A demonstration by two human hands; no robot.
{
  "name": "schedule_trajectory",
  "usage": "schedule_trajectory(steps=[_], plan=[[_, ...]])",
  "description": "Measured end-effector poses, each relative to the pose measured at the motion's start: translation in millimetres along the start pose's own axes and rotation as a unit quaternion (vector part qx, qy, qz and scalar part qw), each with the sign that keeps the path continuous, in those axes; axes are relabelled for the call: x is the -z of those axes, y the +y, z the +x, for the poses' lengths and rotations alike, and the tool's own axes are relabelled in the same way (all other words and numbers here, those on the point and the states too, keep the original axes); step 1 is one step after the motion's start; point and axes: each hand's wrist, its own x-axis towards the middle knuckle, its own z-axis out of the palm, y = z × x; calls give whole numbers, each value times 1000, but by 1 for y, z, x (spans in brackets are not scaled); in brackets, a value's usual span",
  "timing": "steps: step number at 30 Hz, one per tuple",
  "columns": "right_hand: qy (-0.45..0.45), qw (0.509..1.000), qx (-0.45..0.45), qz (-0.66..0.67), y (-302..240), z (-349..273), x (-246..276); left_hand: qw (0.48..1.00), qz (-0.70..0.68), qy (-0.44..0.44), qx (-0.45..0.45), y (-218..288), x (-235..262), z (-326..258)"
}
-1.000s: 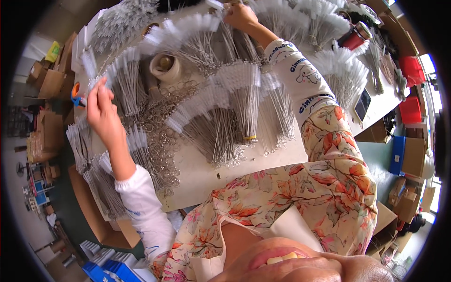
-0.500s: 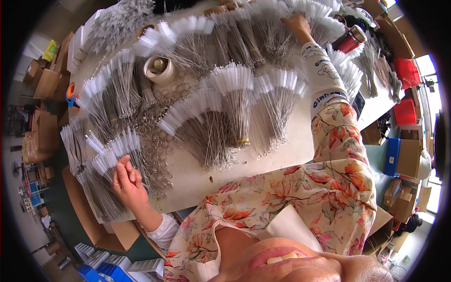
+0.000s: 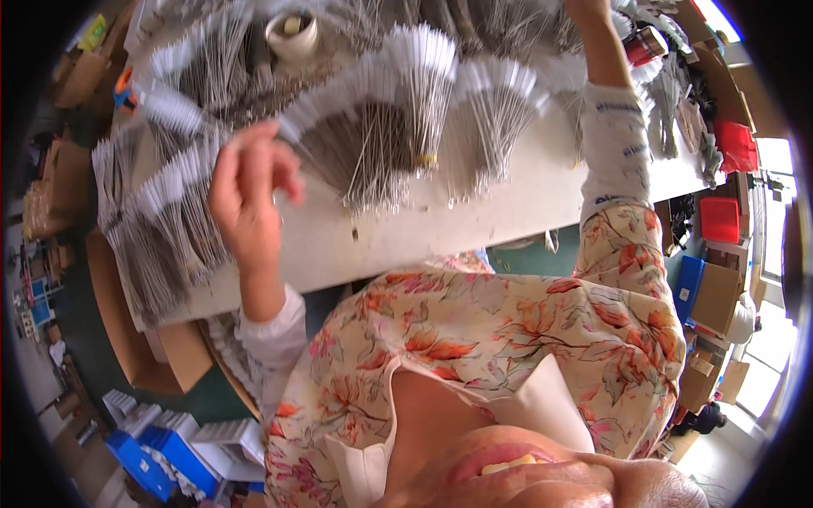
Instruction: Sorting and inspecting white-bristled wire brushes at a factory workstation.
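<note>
My left hand [image 3: 254, 199] is raised over the near left of the table, its fingers curled in a pinch. A white-bristled wire brush [image 3: 174, 110] points left from its fingertips, slightly blurred. Beneath and beside that hand lie fanned bundles of brushes [image 3: 161, 199] with white heads and thin metal stems. My right arm stretches to the far right, where my right hand [image 3: 589, 8] is cut off by the top edge, its fingers hidden. In the middle stands a brush bundle [image 3: 428, 97] tied with a yellow band, beside another fan of brushes [image 3: 500, 114].
A white round container [image 3: 292, 38] stands among the far bundles. Orange-handled scissors [image 3: 124, 91] lie at the left edge. A red cup [image 3: 645, 46] is at the far right. A cardboard box [image 3: 152, 339] sits below the table's left side, near blue bins [image 3: 161, 461].
My left hand has risen and moved slightly right, carrying the brush. My right hand has reached farther, partly out of view. The whole view has shifted, so the table sits higher.
</note>
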Motion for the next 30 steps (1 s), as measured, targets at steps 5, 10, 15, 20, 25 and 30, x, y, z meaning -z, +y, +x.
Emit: schedule_trajectory(steps=[5, 10, 15, 20, 25, 30], plan=[[-199, 943, -110, 243, -86, -156, -82, 993, -2, -88, -76, -8, -55, -13], [-177, 887, -211, 371, -135, -239, -98, 962, 147, -69, -220, -34, -55, -49], [-111, 857, -385, 324, -95, -287, -74, 949, 141, 25, -279, -49, -62, -96], [-6, 696, -472, 541, -93, -294, -82, 920, 216, -60, -322, -71, -63, -116], [-373, 861, -330, 101, -115, -246, -46, 959, 182, -152, -156, -84, -18, -149], [-540, 670, 168, -482, -94, -316, -68, 967, 160, -196, 6, -89, -1, -160]])
